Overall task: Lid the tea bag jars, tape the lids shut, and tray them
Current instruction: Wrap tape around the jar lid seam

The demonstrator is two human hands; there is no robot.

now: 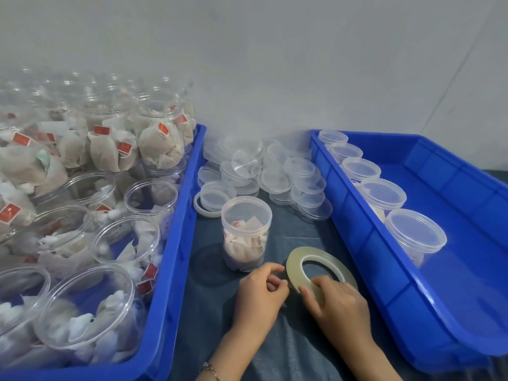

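Observation:
A lidded clear jar of tea bags [245, 232] stands on the dark cloth between two blue trays. Just in front of it my right hand [336, 302] grips a roll of clear tape [297, 261], tilted up on its near edge. My left hand [260, 290] pinches at the roll's left edge with curled fingers, where the tape end seems to be. The left blue tray [176, 243] holds several open jars of tea bags [85, 306]. The right blue tray [467, 193] holds a row of lidded jars [415, 235] along its left wall.
A heap of loose clear lids [275, 171] lies at the back between the trays. A second tape roll [199, 209] lies under a lid beside the left tray. A grey wall stands close behind. Dark cloth covers the table between the trays.

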